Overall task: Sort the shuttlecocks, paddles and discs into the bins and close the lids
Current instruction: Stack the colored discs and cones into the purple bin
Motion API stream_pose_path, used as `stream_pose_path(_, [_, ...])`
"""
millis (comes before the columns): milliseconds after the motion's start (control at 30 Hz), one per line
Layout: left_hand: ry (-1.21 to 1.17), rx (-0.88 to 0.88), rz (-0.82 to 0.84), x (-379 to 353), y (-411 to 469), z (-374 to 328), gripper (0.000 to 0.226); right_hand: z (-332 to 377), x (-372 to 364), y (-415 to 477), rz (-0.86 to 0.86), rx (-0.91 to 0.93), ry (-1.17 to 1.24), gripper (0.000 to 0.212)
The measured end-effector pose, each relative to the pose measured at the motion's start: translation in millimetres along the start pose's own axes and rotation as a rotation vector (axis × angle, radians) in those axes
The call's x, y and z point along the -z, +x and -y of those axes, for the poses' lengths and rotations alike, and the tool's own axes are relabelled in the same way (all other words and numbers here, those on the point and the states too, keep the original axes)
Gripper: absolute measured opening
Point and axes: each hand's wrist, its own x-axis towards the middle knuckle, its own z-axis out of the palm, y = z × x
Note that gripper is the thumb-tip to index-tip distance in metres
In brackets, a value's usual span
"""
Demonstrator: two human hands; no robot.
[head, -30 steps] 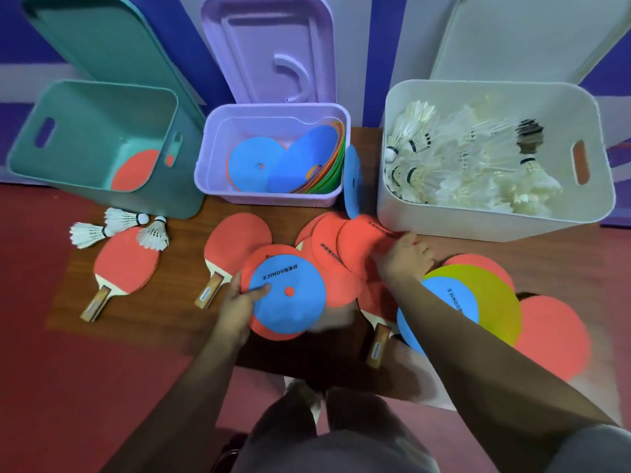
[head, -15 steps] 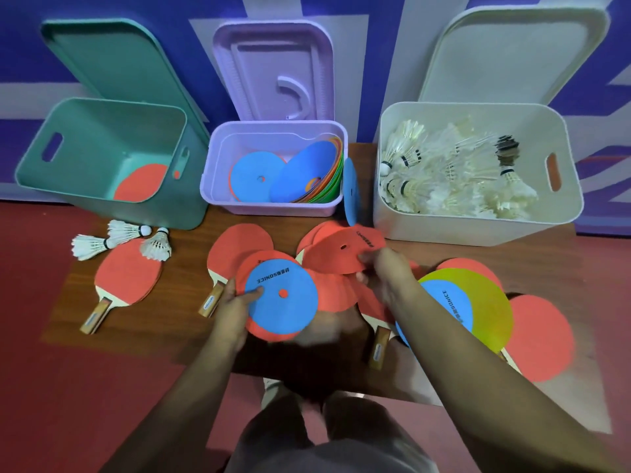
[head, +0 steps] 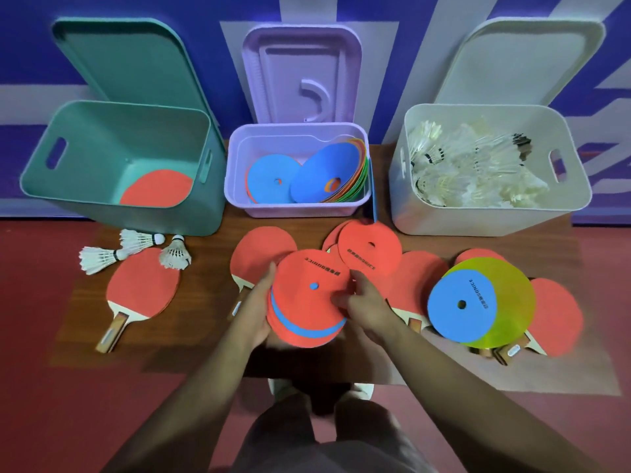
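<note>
Stack of flat round discs (head: 309, 300), orange top with centre hole, blue layer beneath; left hand (head: 254, 310) fingers clamped on its edge, right hand (head: 367, 307) fingers spread on top.

A brown wooden worktop (head: 205, 319) is standing on a red floor (head: 41, 353) (its far edge is lying against the wall). A blue and white patterned wall (head: 211, 15) is rising behind, and two pale shoes (head: 283, 387) are showing below the near edge.
</note>
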Motion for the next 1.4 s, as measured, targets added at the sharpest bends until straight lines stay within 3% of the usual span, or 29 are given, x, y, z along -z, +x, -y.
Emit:
stream_pose_path(100, [0.166, -0.088, -0.035, 16.6, 5.3, -3.6, 0.061, 1.4, -13.8, 4.9, 0.070, -0.011, -0.034, 0.050])
stream_pose_path(133, [0.199, -0.115, -0.044, 22.9, 8.3, -4.9, 0.064, 2.4, -12.2, 10.1, 0.035, -0.012, -0.056, 0.042])
stream_pose_path(200, [0.228, -0.142, -0.048, 31.9, 13.9, -9.3, 0.068, 4.0, 2.4, 28.3, -0.196, 0.022, -0.197, 0.037])
stream_pose_path(300, [0.250, -0.168, -0.063, 39.3, 24.1, -14.8, 0.069, 4.3, 33.9, 61.7, -0.488, -0.020, -0.442, 0.056])
stream_pose_path(433, [0.261, -0.184, -0.095, 42.0, 38.2, -15.0, 0.050, -0.1, 51.3, 89.6, -0.641, -0.290, -0.468, 0.080])
stream_pose_path(667, [0.285, -0.145, -0.111, 52.2, 58.2, -13.9, 0.066, -15.9, 54.8, 113.3, -0.675, -0.312, -0.132, 0.080])
stream_pose_path(767, [0.272, -0.154, -0.105, 48.9, 61.9, -15.0, 0.054, -27.4, 59.9, 121.8, -0.678, -0.258, 0.022, 0.050])
stream_pose_path(833, [0.285, -0.150, -0.104, 45.5, 64.2, -16.5, 0.050, 1.0, 51.1, 103.7, -0.726, -0.182, 0.125, 0.028])
stream_pose_path(900, [0.288, -0.139, -0.113, 43.9, 67.0, -18.1, 0.050, 17.9, 43.7, 91.3, -0.753, -0.074, 0.285, 0.022])
stream_pose_path(967, [0.288, -0.116, -0.131, 43.0, 68.0, -20.0, 0.052, 24.9, 35.5, 82.2, -0.696, -0.030, 0.485, 0.019])
stream_pose_path(1067, [0.269, -0.091, -0.135, 42.4, 67.9, -23.2, 0.052, 31.5, 18.6, 58.3, -0.417, -0.039, 0.747, 0.021])
stream_pose_path(1133, [0.245, -0.071, -0.123, 40.4, 67.0, -26.1, 0.049, 30.9, 5.5, 45.8, -0.295, -0.057, 0.685, 0.022])
stream_pose_path(1233, [0.179, -0.023, -0.104, 33.1, 63.0, -32.0, 0.034, 26.3, -13.2, 38.0, -0.261, -0.076, 0.413, 0.020])
stream_pose_path(1300, [0.169, 0.000, -0.088, 27.4, 58.4, -35.7, 0.026, 20.6, -23.9, 40.1, -0.217, -0.113, 0.382, 0.023])
stream_pose_path(1400, [0.237, -0.040, -0.028, 23.4, 55.1, -38.1, 0.037, 23.6, -37.8, 42.8, -0.086, -0.146, 0.346, 0.024])
